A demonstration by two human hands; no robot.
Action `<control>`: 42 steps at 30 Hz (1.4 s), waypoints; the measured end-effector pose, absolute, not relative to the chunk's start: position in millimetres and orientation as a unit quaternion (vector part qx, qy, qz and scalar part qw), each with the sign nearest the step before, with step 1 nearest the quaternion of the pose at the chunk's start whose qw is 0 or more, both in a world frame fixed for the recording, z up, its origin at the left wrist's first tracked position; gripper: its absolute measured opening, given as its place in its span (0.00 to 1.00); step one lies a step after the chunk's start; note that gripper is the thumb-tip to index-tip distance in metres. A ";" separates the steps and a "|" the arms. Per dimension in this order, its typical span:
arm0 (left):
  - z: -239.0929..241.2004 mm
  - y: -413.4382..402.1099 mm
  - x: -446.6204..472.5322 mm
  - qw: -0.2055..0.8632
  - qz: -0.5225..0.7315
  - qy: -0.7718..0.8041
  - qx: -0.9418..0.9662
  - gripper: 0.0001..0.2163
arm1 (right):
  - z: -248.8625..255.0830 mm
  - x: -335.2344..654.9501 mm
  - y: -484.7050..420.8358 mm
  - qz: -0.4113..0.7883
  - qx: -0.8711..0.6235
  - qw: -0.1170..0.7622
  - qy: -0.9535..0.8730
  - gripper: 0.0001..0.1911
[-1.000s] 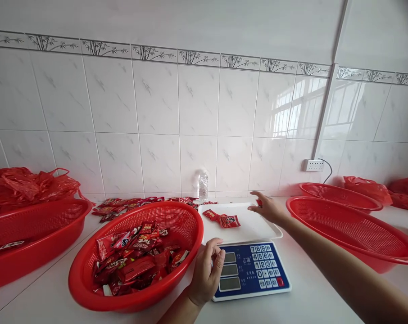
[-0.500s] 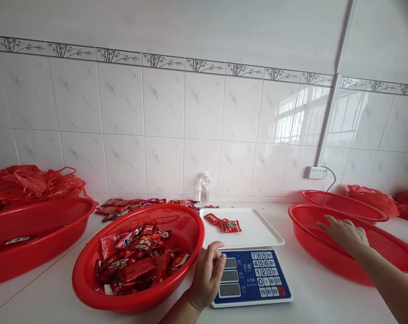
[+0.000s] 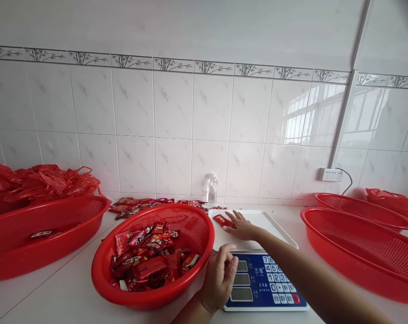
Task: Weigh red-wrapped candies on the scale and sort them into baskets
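A blue digital scale [image 3: 265, 283] with a white weighing tray [image 3: 274, 222] stands on the white counter. My right hand [image 3: 241, 227] reaches over the tray with fingers spread, lying on red candy packets [image 3: 221, 220] there. My left hand [image 3: 219, 276] rests loosely curled at the scale's left front corner, holding nothing, beside a round red basket [image 3: 153, 292] filled with several red candy packets [image 3: 150, 258].
A red oval basket [image 3: 38, 243] at left holds one packet, with crumpled red plastic bags [image 3: 42, 182] behind. Two empty red baskets [image 3: 359, 252] lie at right. Loose packets [image 3: 133, 204] and a water bottle [image 3: 212, 190] are by the tiled wall. A wall socket [image 3: 329, 174] is at right.
My right hand went from the tray's far edge to the right-hand basket, then came back onto the packets on the tray. The view shifted slightly right. My left hand stayed put.
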State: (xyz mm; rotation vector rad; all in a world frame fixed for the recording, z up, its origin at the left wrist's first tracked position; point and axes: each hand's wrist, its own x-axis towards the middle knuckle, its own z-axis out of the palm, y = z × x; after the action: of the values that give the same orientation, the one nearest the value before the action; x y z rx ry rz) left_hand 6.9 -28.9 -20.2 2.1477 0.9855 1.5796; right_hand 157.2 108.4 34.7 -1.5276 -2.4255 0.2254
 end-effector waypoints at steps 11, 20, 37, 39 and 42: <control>-9.0 -34.6 8.6 0.133 0.539 0.334 0.762 0.11 | 38.5 129.5 108.0 0.048 -0.447 0.178 -0.875 0.16; -11.4 -31.7 7.2 0.139 0.542 0.342 0.755 0.11 | 49.0 206.6 109.1 -0.017 -0.502 0.282 -0.817 0.15; -7.9 -27.7 11.2 0.149 0.537 0.326 0.764 0.09 | 31.3 462.1 80.0 -0.110 -0.763 0.278 -0.573 0.23; -10.4 -27.3 11.1 0.163 0.528 0.322 0.769 0.10 | 29.3 448.6 83.2 -0.117 -0.753 0.287 -0.580 0.23; -14.3 -27.7 12.9 0.159 0.525 0.315 0.775 0.10 | 26.3 400.1 91.2 -0.134 -0.693 0.320 -0.632 0.25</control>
State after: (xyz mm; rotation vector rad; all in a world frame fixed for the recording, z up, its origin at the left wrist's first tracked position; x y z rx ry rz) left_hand 12.9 -27.7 -14.3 2.2155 0.9002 1.4996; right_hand 400.1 91.2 26.3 -1.8210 -1.6603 -0.3521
